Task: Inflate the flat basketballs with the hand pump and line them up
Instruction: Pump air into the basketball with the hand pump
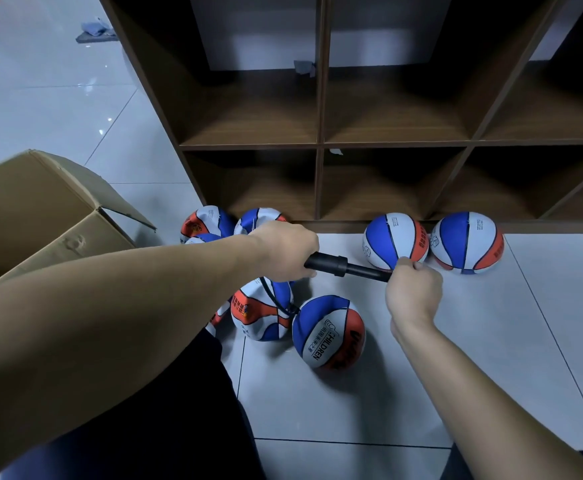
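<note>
Basketballs (328, 332) on floor, cardboard box (41, 216) beside

A wooden cubby shelf (321, 143) stood on the floor above and beyond where the grip was, its dark open compartments facing the camera in two visible rows. A scrap of grey tape (304, 68) clung to an upright divider in the upper row, and a smaller pale scrap (335, 152) sat on the shelf edge below it. To the left of the grip, a brown cardboard box (41, 216) lay with its flaps open. Pale glossy floor tiles (369, 403) spread beneath everything. Far up and left, a grey cloth-like heap (95, 32) lay on the tiles, too small to identify.
</note>
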`<state>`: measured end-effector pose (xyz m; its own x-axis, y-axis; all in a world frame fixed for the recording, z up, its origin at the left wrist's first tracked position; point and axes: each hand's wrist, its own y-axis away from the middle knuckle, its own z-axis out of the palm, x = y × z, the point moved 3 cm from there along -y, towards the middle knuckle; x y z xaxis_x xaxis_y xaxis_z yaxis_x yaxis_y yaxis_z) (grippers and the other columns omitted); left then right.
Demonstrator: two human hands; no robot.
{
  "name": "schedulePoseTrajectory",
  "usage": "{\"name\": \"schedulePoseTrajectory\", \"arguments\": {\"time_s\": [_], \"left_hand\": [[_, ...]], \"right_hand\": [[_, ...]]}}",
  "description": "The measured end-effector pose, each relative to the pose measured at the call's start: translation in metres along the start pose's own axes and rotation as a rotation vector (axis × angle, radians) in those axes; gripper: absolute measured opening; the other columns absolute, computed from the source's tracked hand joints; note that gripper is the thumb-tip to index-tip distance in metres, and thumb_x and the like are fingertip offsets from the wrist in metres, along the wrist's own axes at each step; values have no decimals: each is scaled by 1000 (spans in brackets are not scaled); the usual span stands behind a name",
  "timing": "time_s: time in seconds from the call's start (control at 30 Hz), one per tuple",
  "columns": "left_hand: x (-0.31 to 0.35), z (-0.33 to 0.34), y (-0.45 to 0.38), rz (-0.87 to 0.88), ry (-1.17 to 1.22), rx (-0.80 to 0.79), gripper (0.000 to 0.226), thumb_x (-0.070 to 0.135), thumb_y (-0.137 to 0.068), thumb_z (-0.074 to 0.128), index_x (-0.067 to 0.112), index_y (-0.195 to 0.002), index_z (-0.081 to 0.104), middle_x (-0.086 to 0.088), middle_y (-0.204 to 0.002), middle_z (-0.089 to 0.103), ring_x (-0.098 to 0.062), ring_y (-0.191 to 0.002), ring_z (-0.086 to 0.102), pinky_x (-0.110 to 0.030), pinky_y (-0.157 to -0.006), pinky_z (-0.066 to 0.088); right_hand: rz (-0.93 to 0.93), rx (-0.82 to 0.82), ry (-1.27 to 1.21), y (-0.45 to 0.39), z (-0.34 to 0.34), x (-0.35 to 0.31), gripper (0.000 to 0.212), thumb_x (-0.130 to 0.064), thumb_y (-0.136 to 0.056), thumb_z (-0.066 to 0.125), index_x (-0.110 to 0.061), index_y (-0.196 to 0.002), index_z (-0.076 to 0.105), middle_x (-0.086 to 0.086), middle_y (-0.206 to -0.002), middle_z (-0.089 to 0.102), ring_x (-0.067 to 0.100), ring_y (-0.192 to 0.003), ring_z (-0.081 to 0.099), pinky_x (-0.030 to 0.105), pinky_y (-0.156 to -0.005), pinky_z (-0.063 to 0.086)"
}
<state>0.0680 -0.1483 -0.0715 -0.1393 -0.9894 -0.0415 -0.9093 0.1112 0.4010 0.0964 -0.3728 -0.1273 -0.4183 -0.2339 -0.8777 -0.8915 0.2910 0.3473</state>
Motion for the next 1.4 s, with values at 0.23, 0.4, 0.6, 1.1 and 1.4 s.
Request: {"name": "schedulePoseTrajectory", "arguments": {"time_s": [0.23, 0.4, 0.6, 1.1, 1.4], "left_hand": [[16, -1, 6, 13, -16, 60, 25, 49, -104, 60, 26, -95, 63, 4, -80, 61, -21, -73, 64, -40, -69, 60], [28, -3, 7, 6, 0, 135, 28, 46, -104, 58, 29, -83, 53, 4, -76, 59, -21, -70, 62, -38, -65, 56], [30, -8, 8, 27, -2, 135, 27, 47, -104, 59, 29, -85, 53, 5, -76, 59, -21, -72, 62, -37, -64, 54], [-6, -4, 1, -22, 67, -29, 29, 49, -98, 66, 25, -83, 61, 3, -73, 63, -19, -66, 62, -32, -56, 47], [-3, -8, 1, -37, 20, 13, 31, 51, -101, 62, 27, -82, 59, 3, -76, 64, -20, -68, 64, -41, -69, 62]], "right_hand": [[-78, -65, 49, 24, 17, -8, 36, -14, -101, 46, -12, -66, 36, 3, -65, 40, 24, -60, 35, 36, -56, 27], [-192, -83, 87, 36, 21, -20, 40, -19, -107, 45, -11, -68, 39, 4, -66, 45, 22, -60, 40, 36, -55, 30], [-202, -106, 74, 39, 25, -20, 43, -22, -108, 46, -16, -66, 37, 2, -65, 44, 22, -61, 40, 36, -57, 32], [38, -146, 40, -16, -14, -4, 28, -18, -92, 52, -22, -71, 35, 1, -66, 28, 23, -61, 24, 37, -56, 22], [80, -51, -32, -17, -14, -4, 23, -14, -89, 48, -18, -70, 35, 1, -66, 32, 24, -64, 27, 37, -58, 24]]}}
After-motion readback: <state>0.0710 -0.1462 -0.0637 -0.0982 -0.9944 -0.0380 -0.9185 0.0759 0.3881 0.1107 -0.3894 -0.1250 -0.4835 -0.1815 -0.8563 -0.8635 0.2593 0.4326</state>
